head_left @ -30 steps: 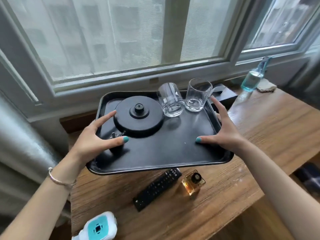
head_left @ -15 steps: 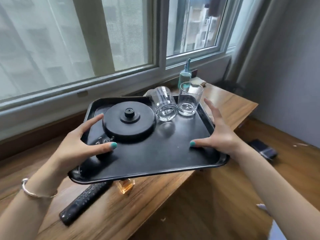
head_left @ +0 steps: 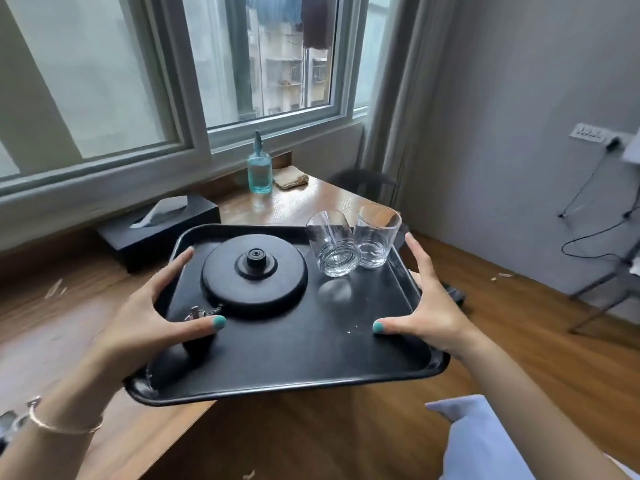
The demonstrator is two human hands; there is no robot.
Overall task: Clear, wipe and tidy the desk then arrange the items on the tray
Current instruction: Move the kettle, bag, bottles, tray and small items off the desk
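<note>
She has the black tray (head_left: pixel 277 362) lifted clear of the wooden desk (head_left: pixel 298 202), one hand on each side: the left hand (head_left: pixel 152 323) with its thumb pressed on the tray floor and fingers spread along the left rim, the right hand (head_left: pixel 429 306) the same on the right rim, so each pinches the edge between thumb on top and, I'd guess, fingers beneath, though the undersides are hidden. The load is what worries me. The two glasses (head_left: pixel 353 244) stand touching in the far right corner, right against the rim, and the tray looks tipped; any further tilt or a quick turn could slide them over the edge or knock them together. The round kettle base (head_left: pixel 254 275) sits loose in the far left half, its plug (head_left: pixel 199 313) near her left thumb, and could skate too. The spray bottle (head_left: pixel 259 168), cloth (head_left: pixel 290 177) and tissue box (head_left: pixel 159 230) wait on the desk.
</note>
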